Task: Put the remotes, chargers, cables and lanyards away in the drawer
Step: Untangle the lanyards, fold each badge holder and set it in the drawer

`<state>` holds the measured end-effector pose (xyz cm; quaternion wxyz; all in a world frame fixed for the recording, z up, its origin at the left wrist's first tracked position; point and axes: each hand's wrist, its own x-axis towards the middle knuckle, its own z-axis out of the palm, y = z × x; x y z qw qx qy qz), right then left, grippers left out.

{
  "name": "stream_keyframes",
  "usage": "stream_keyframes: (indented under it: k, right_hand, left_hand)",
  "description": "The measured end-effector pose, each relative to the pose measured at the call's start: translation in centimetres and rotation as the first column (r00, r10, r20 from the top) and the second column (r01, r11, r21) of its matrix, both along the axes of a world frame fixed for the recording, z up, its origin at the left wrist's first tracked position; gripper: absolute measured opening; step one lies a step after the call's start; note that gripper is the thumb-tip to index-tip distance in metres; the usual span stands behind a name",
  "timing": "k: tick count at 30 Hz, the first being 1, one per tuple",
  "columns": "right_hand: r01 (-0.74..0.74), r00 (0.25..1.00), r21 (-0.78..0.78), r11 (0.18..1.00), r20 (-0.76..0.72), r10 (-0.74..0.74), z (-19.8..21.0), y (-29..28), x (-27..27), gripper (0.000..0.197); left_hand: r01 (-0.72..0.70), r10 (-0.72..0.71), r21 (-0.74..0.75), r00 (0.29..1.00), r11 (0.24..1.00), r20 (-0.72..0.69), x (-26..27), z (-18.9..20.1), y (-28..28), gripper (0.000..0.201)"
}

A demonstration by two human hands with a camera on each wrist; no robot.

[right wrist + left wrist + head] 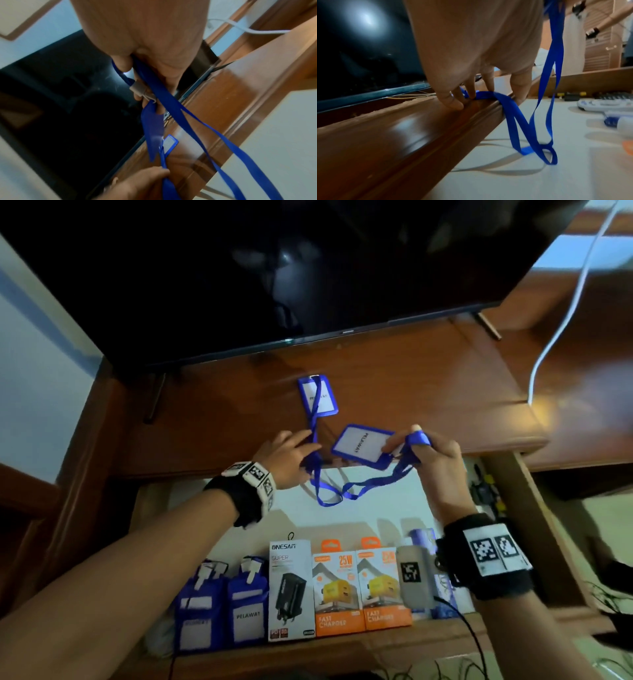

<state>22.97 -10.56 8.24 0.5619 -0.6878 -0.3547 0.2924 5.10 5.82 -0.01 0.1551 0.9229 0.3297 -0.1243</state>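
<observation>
The right hand (433, 455) holds a blue badge holder (361, 445) up over the front edge of the desk (428, 392). Its fingers pinch the badge, and the blue strap (373, 482) is wound round one finger. The strap hangs down in a loop over the open drawer (373, 508).

The left hand (286, 457) is at the front edge of the desk too. Its fingers pinch the strap of a second badge (318, 395), which lies flat on the desk near the TV (274, 268).

At the front of the drawer stand more badges (222, 607) and charger boxes (342, 587) in a row.
</observation>
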Motion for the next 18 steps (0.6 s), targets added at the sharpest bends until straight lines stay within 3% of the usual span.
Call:
stream_keyframes:
  k: [4, 8, 10, 12, 14, 15, 16, 18]
  right_hand:
    - [0.045, 0.987, 0.072, 0.996, -0.156, -0.034, 0.6, -3.2, 0.8, 0.045]
    - [0.015, 0.981, 0.105, 0.994, -0.194, 0.006, 2.2, -5.5, 2.2, 0.048]
    - [-0.023, 0.981, 0.096, 0.995, -0.191, 0.041, 2.6, -6.2, 2.7, 0.048]
    - [-0.067, 0.971, 0.093, 0.993, -0.223, 0.087, 2.5, -6.7, 2.7, 0.046]
    - [-0.123, 0.95, 0.098, 0.988, -0.275, 0.146, 1.9, -7.1, 2.4, 0.044]
    - [-0.156, 0.94, 0.093, 0.983, -0.29, 0.177, 1.4, -7.3, 2.2, 0.045]
    - [-0.19, 0.932, 0.087, 0.978, -0.297, 0.208, 1.0, -7.5, 1.9, 0.045]
    - [-0.248, 0.913, 0.09, 0.965, -0.311, 0.264, 0.2, -7.7, 1.5, 0.037]
  left_hand:
    - [-0.073, 0.073, 0.061, 0.997, 0.995, -0.005, -0.3, -0.5, 0.1, 0.065]
    - [-0.198, 0.198, 0.011, 0.98, 0.98, -0.01, -0.4, -0.2, -0.3, 0.065]
    - [-0.314, 0.32, -0.069, 0.938, 0.947, 0.133, -0.1, -0.1, -1.5, 0.058]
    - [-0.388, 0.446, -0.22, 0.792, 0.895, 0.418, 0.7, 0.3, -3.6, 0.041]
    - [-0.335, 0.526, -0.408, 0.609, 0.849, 0.594, 1.9, 1.7, -6.7, 0.023]
    - [-0.266, 0.556, -0.503, 0.566, 0.822, 0.609, 2.6, 2.6, -8.3, 0.017]
    - [-0.185, 0.568, -0.58, 0.566, 0.793, 0.597, 3.2, 3.6, -9.8, 0.014]
    - [-0.022, 0.529, -0.681, 0.648, 0.732, 0.548, 4.0, 5.1, -12.2, 0.013]
